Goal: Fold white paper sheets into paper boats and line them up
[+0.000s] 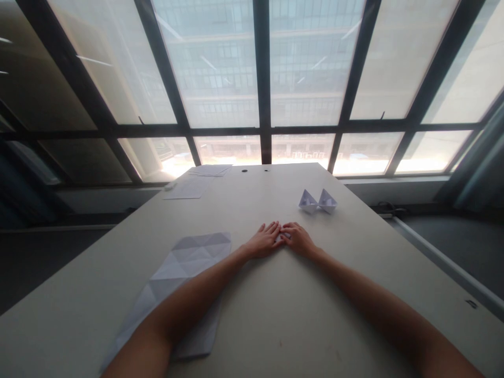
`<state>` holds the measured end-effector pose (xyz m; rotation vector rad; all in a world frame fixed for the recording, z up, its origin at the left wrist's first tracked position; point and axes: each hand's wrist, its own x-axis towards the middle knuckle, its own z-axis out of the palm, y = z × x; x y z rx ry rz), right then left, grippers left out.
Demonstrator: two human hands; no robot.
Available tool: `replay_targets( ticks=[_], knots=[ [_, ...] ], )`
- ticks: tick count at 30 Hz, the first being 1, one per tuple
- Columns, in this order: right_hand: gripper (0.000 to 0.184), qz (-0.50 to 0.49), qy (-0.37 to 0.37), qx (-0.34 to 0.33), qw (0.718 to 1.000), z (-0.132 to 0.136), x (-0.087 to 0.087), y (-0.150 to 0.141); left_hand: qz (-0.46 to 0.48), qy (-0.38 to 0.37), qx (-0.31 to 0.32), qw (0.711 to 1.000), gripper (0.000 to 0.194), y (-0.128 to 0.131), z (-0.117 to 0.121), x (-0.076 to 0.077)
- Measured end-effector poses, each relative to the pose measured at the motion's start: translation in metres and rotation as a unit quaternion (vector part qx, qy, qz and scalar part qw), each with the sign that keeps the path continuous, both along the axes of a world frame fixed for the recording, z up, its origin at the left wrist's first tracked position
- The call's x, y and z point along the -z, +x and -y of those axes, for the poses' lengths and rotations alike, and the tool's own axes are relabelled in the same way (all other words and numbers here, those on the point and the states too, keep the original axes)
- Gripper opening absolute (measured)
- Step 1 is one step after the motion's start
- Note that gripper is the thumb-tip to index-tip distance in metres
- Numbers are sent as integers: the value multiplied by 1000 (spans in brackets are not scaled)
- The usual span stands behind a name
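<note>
A small piece of folded white paper (282, 236) lies on the table, mostly hidden under my fingers. My left hand (266, 240) lies flat from the left, its fingers stretched out and the tips touching the paper. From the right, my right hand (298, 238) has its fingers bent and closed on the paper's other side. Two white folded paper boats (307, 201) stand side by side just beyond my right hand. A large creased sheet of paper (185, 262) is spread on the left, partly covered by my left forearm.
The long white table (283, 315) reaches toward tall windows with dark frames. Flat paper sheets (185, 189) lie at its far left. Two dark round holes (244, 170) mark the far end. A pale rail or pipe (444, 260) runs along the floor at right.
</note>
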<state>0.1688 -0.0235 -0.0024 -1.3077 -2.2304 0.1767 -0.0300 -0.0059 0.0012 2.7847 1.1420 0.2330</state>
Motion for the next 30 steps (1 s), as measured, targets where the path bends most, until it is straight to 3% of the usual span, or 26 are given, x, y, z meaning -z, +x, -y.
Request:
replay_targets(
  ticks=[5,12,16,23,30],
  knots=[
    [26,18,4,16,1000,0,0,-1,16,-3,-32,999,58,1,-4,5],
    [28,42,-16,140,989,6,-1,-5,28,18,-130,991,50,1,-10,10],
    [40,56,-37,141,988,13,-6,-7,37,30,-145,988,47,1,-10,8],
    [56,57,-81,141,985,13,-9,-13,62,51,-111,991,37,0,-10,8],
    [43,-37,-133,162,977,5,-6,-9,141,46,-32,988,31,-1,-13,9]
  ],
)
